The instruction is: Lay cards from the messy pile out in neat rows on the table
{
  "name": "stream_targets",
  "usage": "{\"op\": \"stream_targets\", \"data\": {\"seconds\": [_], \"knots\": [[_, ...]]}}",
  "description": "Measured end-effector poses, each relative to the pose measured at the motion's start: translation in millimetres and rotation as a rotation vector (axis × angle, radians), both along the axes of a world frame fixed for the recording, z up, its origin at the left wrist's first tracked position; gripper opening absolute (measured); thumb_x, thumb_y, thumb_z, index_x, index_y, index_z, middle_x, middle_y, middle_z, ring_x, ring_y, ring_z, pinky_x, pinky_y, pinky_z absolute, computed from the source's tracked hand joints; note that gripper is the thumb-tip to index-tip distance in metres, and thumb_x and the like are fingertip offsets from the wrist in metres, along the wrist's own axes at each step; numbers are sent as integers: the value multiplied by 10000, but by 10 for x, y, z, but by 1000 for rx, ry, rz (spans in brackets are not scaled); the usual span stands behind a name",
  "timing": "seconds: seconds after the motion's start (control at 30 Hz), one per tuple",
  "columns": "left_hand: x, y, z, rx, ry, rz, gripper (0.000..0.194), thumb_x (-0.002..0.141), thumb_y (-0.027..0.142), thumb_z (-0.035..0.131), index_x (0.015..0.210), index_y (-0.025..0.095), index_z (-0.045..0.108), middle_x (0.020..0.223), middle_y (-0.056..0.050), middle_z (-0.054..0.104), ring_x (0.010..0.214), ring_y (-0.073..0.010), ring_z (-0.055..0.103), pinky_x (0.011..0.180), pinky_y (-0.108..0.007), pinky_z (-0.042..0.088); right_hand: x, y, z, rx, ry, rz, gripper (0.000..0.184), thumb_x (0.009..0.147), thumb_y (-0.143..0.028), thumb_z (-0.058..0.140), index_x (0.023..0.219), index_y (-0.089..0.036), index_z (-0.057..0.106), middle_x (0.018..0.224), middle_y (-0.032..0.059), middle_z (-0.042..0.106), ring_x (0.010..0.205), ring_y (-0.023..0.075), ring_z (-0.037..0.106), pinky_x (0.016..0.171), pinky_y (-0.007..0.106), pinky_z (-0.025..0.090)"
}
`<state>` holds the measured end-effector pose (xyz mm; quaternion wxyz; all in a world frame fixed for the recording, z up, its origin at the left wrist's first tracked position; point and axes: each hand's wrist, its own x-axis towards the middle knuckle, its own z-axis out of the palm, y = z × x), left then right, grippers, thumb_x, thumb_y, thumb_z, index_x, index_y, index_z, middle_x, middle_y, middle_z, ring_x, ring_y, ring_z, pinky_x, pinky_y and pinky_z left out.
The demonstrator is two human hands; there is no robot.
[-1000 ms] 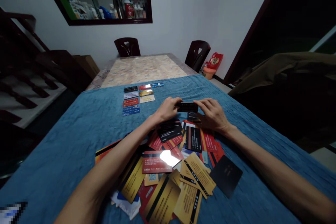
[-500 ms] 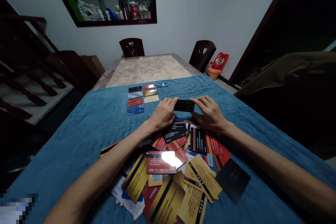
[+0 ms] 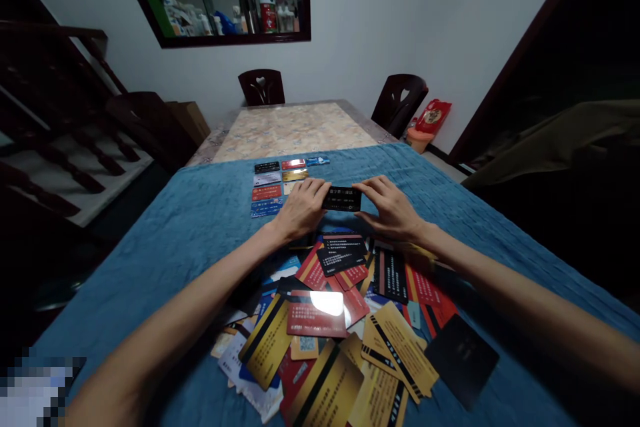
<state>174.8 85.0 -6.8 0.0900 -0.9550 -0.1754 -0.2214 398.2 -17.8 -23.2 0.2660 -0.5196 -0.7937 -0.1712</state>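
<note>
A black plastic card [image 3: 342, 199] with pale print is held up between my two hands, above the cloth. My left hand [image 3: 303, 208] pinches its left edge, while my right hand [image 3: 389, 205] grips the right edge. Below them spreads a loose pile of bank-style cards: a red card [image 3: 316, 313], a gold card [image 3: 327, 387], yellow cards [image 3: 400, 347], a black striped card [image 3: 390, 272] and others, overlapping. Beyond my left hand lie cards in two columns, among them a blue card [image 3: 267, 207], a red card [image 3: 267, 193] and a black card [image 3: 267, 167]. My left hand partly hides a pale card there.
A blue cloth [image 3: 200, 247] covers the near part of the table; its patterned top [image 3: 295, 127] shows beyond. A dark square card [image 3: 463, 360] lies at the pile's right. Chairs [image 3: 263, 88] stand at the far end, under a glass-shelved cabinet [image 3: 230, 3].
Both hands have shifted slightly left across the cards with the black card, whose print now shows more clearly. The camera view has turned a little left.
</note>
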Motion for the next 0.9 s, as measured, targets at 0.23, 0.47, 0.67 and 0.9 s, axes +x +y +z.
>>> {"op": "stream_targets", "data": {"seconds": [0.23, 0.47, 0.67, 0.9], "knots": [[-142, 106, 110, 13, 54, 57, 487, 836, 202, 610, 1300, 101, 503, 1269, -195, 582, 1206, -330, 502, 976, -467, 433, -169, 253, 30, -17, -101, -15, 564, 900, -366, 547, 1402, -128, 450, 1205, 186, 592, 1065, 332, 495, 834, 443, 428], [-321, 295, 173, 39, 105, 144, 510, 839, 221, 618, 1314, 91, 486, 1289, -186, 573, 1183, -326, 495, 957, -433, 429, -340, 562, 135, -44, -167, -50, 529, 864, -325, 626, 1347, -154, 498, 1218, 177, 599, 1074, 330, 481, 809, 415, 417], [-448, 470, 227, 36, 131, 232, 472, 829, 216, 630, 1270, 87, 520, 1298, -205, 556, 1197, -341, 477, 933, -445, 433, -477, 888, 184, -67, -168, -48, 548, 827, -301, 683, 1331, -162, 519, 1253, 180, 567, 1105, 340, 460, 780, 414, 434], [-551, 700, 277, -16, 156, 301, 504, 823, 180, 612, 1308, 96, 498, 1309, -180, 557, 1206, -325, 470, 943, -428, 432, -633, 1225, 249, -110, -186, -68, 522, 830, -272, 694, 1316, -154, 546, 1254, 183, 577, 1098, 335, 454, 782, 405, 430]]}}
